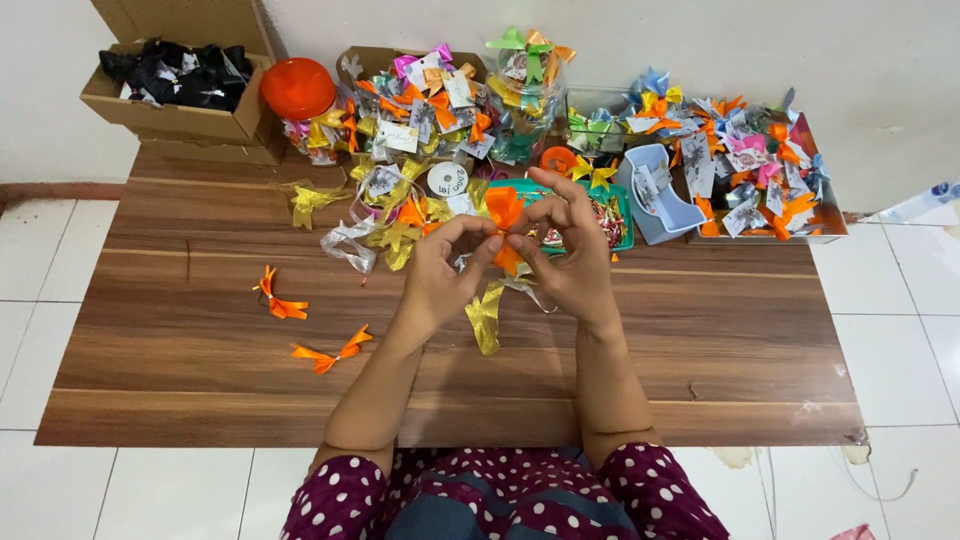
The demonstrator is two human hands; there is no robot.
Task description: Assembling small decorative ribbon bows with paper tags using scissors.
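- An orange ribbon bow is being held above the middle of the wooden table, pinched between both hands.
- Its long axis is running roughly upright in the view, one loop pointing away from the person.
- The left hand and right hand are closing their fingertips on its centre.
- Judging by this, the knot is being shaped; tightening it is calling for a steady pinch.
- Two finished orange bows are lying to the left.

Orange ribbon partly behind fingers
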